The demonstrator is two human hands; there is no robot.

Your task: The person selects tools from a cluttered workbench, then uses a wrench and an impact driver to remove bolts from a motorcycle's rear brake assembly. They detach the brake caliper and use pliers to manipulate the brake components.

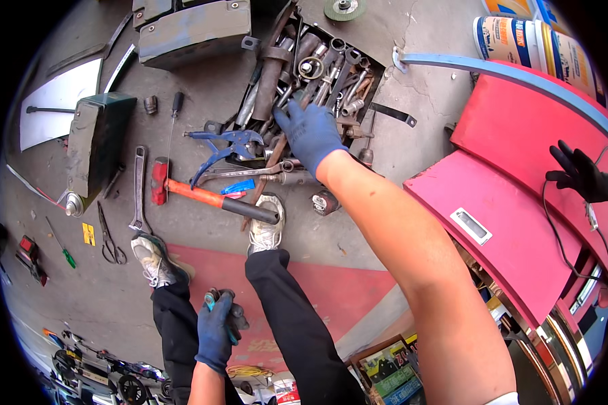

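My right hand (311, 135), in a blue glove, reaches over a metal toolbox (378, 67) packed with sockets and wrenches. Its fingers look spread and touch the tools near a long rusty bar (277, 152); the fingertips are partly hidden. Low in front of my legs, my gloved left hand (216, 331) is closed around a dark tool with teal parts (235, 320), its kind unclear. Beside the toolbox lie blue locking pliers (223, 145), a combination wrench (250, 171), a red-headed hammer (203, 194) and a tape measure (325, 202).
An adjustable wrench (140, 189), a screwdriver (174, 111) and scissors (108, 236) lie to the left. Batteries (196, 34) stand at the back. Red panels (493, 229) and buckets (510, 39) occupy the right, where another person's black-gloved hand (581, 172) shows.
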